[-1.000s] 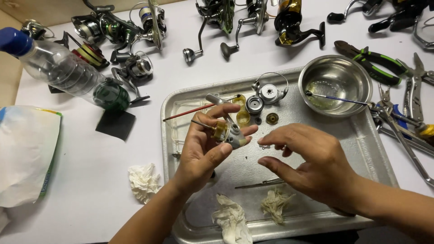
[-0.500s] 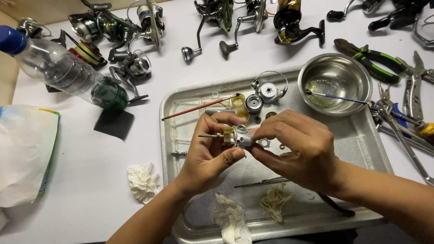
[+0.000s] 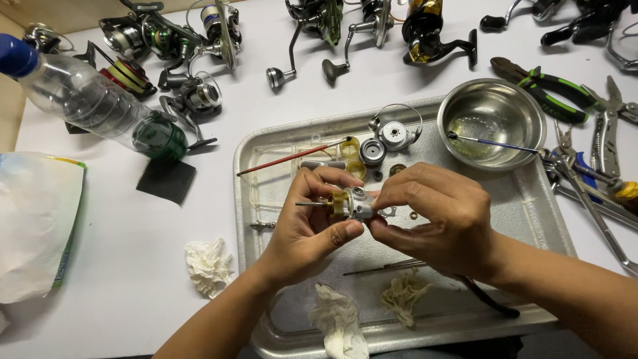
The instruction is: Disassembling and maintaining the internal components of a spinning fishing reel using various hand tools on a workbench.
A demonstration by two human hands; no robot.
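Now: both hands closed on small reel assembly (image 3: 351, 203), held above metal tray (image 3: 531, 219).
Left hand (image 3: 309, 229) pinches its gold-and-silver body; right hand (image 3: 435, 216) grips the right end. Shaft axis horizontal, pointing left.

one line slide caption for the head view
Both hands, left hand and right hand, hold a small reel part over a metal tray.
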